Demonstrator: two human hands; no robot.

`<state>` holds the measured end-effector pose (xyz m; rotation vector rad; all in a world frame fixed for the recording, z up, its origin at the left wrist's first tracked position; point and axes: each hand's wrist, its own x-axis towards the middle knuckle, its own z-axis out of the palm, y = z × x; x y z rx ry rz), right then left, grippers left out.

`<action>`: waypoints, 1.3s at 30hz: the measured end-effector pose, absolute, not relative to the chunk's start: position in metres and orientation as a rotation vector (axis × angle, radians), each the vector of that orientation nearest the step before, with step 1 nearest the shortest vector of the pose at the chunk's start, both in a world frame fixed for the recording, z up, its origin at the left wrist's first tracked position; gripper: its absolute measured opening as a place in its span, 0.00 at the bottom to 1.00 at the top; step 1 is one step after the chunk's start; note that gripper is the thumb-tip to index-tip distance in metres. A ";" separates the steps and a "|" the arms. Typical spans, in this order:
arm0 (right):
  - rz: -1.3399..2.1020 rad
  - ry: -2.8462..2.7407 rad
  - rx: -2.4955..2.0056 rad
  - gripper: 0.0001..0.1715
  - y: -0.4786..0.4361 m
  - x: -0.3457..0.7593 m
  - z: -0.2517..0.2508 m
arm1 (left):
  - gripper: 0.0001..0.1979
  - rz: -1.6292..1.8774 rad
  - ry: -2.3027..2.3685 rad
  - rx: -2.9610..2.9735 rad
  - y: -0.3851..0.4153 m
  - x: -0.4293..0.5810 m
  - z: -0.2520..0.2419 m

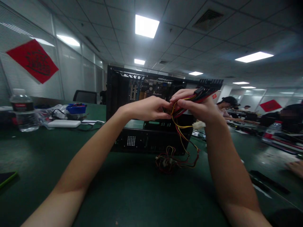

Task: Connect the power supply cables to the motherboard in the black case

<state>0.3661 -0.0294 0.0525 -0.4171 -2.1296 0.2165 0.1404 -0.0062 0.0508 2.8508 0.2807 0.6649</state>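
A black computer case [118, 138] stands on the green table [146, 189], its open side facing me, with a motherboard [151, 90] inside. In front of its upper right part, my right hand [196, 107] is closed around a bundle of power cables [201, 94] in black, red and yellow. The fingers of my left hand [151, 108] pinch the same cables just left of it; their tips are partly hidden. A white connector [199, 125] hangs beside my right wrist. Thinner wires [169, 160] with small plugs trail down and lie on the table before the case.
At the left stand a water bottle [22, 110], a white flat box [63, 123] and a blue container [76, 108]. Dark strips [270, 182] lie to the right. Another bottle [272, 130] and other people [227, 105] are farther right.
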 end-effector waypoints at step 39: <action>0.157 -1.897 -0.608 0.34 -0.035 0.388 0.056 | 0.23 0.060 0.521 2.917 0.009 0.108 0.065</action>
